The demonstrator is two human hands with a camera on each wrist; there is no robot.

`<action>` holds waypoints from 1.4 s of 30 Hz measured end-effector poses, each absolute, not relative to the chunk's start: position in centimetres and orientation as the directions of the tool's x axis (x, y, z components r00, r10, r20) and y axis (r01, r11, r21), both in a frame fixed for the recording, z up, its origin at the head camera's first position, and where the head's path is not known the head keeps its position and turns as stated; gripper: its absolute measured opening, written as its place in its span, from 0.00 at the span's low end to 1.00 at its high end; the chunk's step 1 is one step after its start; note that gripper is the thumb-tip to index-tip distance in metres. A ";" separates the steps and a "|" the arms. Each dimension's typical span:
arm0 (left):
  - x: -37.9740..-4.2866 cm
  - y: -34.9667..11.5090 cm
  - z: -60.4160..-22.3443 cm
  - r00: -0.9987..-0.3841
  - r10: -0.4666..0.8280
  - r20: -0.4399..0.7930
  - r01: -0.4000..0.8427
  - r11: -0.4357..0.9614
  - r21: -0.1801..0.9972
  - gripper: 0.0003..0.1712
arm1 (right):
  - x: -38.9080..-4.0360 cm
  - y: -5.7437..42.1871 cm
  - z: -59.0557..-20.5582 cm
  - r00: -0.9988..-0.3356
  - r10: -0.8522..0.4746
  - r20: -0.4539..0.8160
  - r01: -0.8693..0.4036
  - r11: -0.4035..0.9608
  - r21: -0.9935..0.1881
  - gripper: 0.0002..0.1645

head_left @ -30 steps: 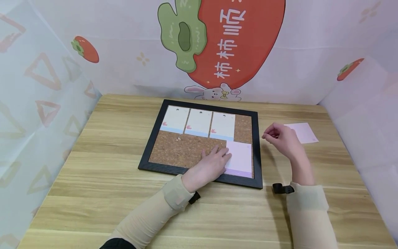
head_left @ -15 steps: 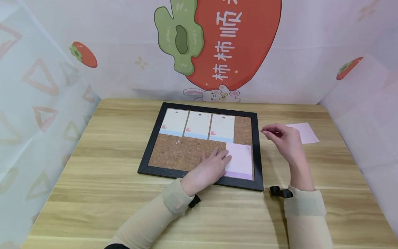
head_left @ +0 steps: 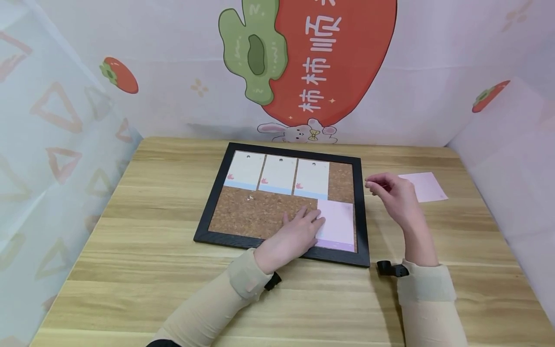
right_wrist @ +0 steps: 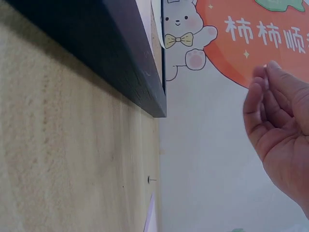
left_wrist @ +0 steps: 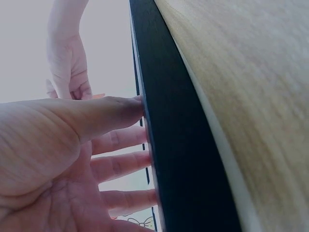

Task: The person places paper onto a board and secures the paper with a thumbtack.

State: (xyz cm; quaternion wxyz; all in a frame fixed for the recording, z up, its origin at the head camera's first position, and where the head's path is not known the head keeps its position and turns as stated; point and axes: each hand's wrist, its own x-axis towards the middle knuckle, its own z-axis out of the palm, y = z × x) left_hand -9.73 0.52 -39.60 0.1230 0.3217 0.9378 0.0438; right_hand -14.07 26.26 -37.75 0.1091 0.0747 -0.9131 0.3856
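Note:
My left hand (head_left: pixel 295 235) rests on the cork board (head_left: pixel 243 214) with fingers spread, its fingertips on the left edge of a pink note card (head_left: pixel 337 224) in the lower right corner. In the left wrist view its thumb (left_wrist: pixel 116 112) reaches the black frame (left_wrist: pixel 178 130). My right hand (head_left: pixel 396 195) is raised just right of the board. Its thumb and fingertips are pinched together on a tiny thumbtack, mostly hidden between them. Three white cards (head_left: pixel 277 174), each with a tack at its top, line the board's upper row.
Another pink card (head_left: pixel 427 186) lies on the wooden table (head_left: pixel 143 217) behind my right hand. A loose thumbtack (right_wrist: pixel 150 180) stands point up near it in the right wrist view. Small silvery bits (head_left: pixel 250 197) sit on the cork. A printed cloth backdrop (head_left: pixel 173 72) encloses the table.
My right hand hovers in nearly the same place beside the board, pinched throughout. My left hand stays on the pink card; the head view shifts slightly.

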 end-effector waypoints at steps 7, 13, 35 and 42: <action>-9.7 0.6 -39.5 -0.764 0.614 -0.198 0.595 0.789 0.154 0.28 | -14.2 26.7 -38.1 -0.966 -0.168 0.194 -0.256 0.565 -0.785 0.10; -9.7 0.6 -39.5 -0.764 0.615 -0.197 0.595 0.789 0.154 0.28 | -14.0 27.0 -37.9 -0.965 -0.212 0.152 -0.226 0.390 -0.893 0.12; -9.8 0.7 -39.4 -0.766 0.604 -0.219 0.579 0.797 0.172 0.30 | -14.6 26.4 -38.6 -0.948 -0.317 0.028 -0.192 0.500 -0.845 0.09; -9.8 0.7 -39.4 -0.766 0.600 -0.231 0.574 0.800 0.174 0.30 | -14.9 25.6 -39.3 -0.932 -0.345 -0.107 -0.096 0.522 -0.847 0.09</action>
